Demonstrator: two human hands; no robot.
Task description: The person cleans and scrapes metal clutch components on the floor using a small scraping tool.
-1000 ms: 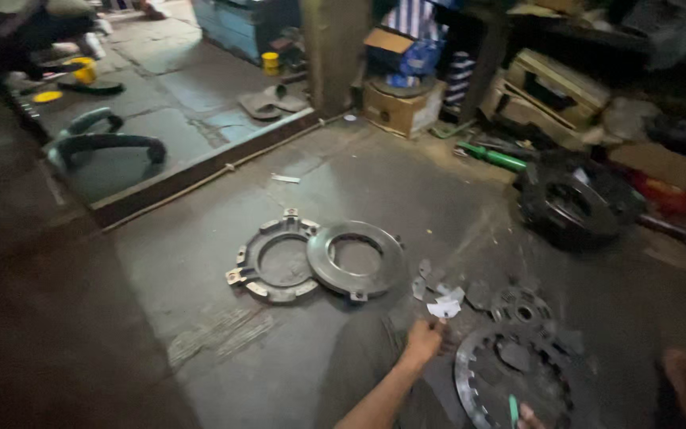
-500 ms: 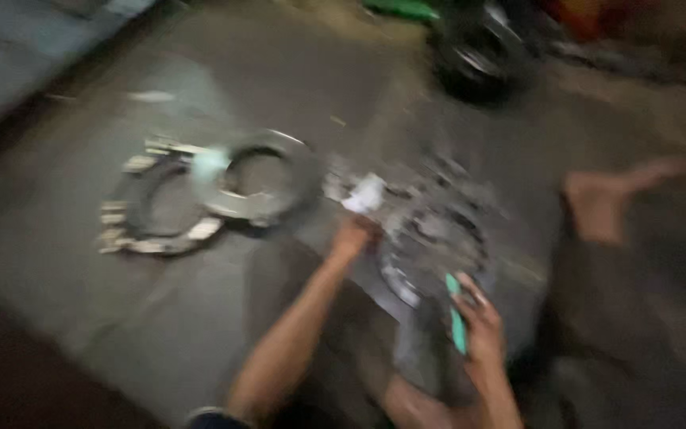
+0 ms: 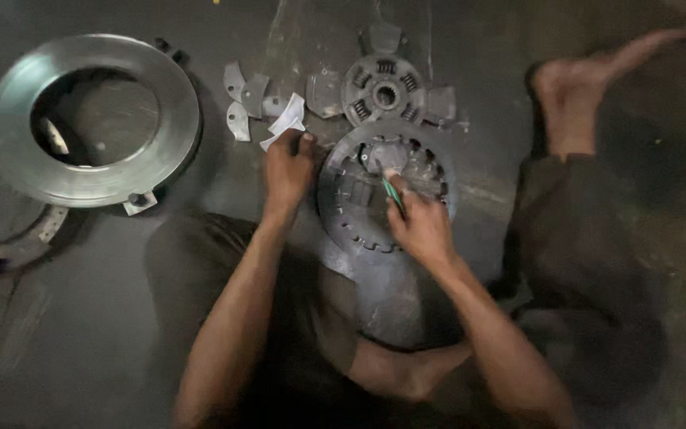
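Clutter on dark concrete floor (image 3: 121,334) around the work spot.
Large shiny metal ring plate (image 3: 93,119) well left of the grip, lying over a darker toothed ring (image 3: 9,246) at the far left edge. Splined hub disc with coil springs (image 3: 383,87) just above the grip. Small curved grey pad pieces (image 3: 244,99) upper left of it. Bare foot (image 3: 577,87) well right.

Clutch cover (image 3: 359,214) on floor (image 3: 105,318), between both hands. Hub disc (image 3: 383,91) just behind it. Loose pads (image 3: 244,99) left of hub; pressure plate ring (image 3: 89,119) far left.
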